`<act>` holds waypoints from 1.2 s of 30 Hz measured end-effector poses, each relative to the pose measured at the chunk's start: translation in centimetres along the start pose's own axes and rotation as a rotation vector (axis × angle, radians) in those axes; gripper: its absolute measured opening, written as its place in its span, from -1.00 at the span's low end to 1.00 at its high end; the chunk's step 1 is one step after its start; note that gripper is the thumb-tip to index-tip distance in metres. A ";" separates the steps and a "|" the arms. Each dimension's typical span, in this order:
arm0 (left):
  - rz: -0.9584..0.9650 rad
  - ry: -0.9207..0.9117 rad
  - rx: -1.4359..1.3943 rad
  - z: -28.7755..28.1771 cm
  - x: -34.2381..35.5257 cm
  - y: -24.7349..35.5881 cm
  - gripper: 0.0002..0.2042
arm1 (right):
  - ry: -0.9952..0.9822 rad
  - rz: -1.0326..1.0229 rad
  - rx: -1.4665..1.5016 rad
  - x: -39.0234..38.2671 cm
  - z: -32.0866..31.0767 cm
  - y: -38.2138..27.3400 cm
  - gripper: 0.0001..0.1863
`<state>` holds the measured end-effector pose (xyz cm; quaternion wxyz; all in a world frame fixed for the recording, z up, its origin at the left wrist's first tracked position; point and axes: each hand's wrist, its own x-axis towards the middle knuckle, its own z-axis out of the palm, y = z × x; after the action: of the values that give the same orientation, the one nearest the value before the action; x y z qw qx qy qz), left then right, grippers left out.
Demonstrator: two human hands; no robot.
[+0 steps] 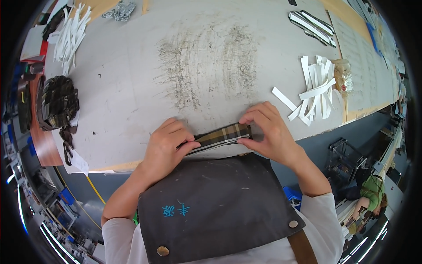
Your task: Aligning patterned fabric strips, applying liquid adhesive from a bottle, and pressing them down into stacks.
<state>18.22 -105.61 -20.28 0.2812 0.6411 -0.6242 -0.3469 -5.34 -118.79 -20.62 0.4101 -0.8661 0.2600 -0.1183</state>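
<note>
A folded strip of plaid fabric, brown and black with pale lines, is held just above the table's near edge. My left hand pinches its left end between thumb and fingers. At the other end my right hand grips the strip, thumb below and fingers on top. The strip tilts slightly, its right end farther from me. A pale edge shows along its lower side; I cannot tell whether that is a lining or a white strip inside.
The grey table has dark scuffs in its middle. White strips lie at right, with a plaid-and-white bundle behind them. More white strips lie far left, above a dark plaid fabric heap. A person in green is at far right.
</note>
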 end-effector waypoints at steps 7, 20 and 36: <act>0.044 0.021 0.059 -0.7 0.2 0.5 -0.90 | 0.009 0.027 0.038 0.2 0.1 -0.4 -0.52; -0.434 -0.021 -0.326 -2.1 1.2 0.7 -0.96 | 0.049 0.471 0.657 0.9 -1.0 -1.0 -0.80; -0.453 0.055 -0.432 -3.4 3.4 -0.3 -0.97 | 0.082 0.459 0.857 2.7 -2.0 -0.7 -0.74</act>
<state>21.01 -109.24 -18.80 0.3432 0.6986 -0.3693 -0.5078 -3.68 -121.17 -18.83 0.7347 -0.5341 0.3884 -0.1553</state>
